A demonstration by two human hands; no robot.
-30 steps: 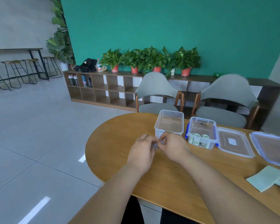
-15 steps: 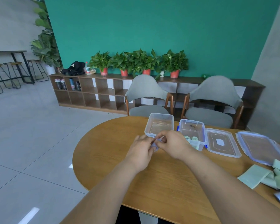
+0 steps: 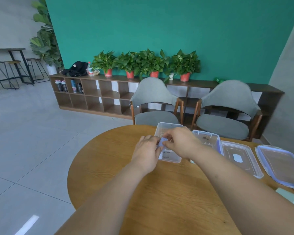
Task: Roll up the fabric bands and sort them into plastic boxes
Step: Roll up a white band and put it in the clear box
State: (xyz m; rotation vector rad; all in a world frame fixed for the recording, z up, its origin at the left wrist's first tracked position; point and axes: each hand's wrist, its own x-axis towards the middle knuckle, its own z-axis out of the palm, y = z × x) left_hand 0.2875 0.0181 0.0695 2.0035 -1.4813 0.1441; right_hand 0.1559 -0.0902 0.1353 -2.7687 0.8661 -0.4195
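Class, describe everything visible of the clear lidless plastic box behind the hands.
The clear rectangular plastic box has rounded corners and no lid. It stands upright on the round wooden table, beside a blue-rimmed clear box on its right. Its near wall shows dark marks. The left hand and right hand, pinching a lavender fabric band, hide its middle.

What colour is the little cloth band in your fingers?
The band is pale bluish-lilac; the head view shows it best.

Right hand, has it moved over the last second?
Yes. The right hand went forward: earlier short of the clear box, it now hangs over it.
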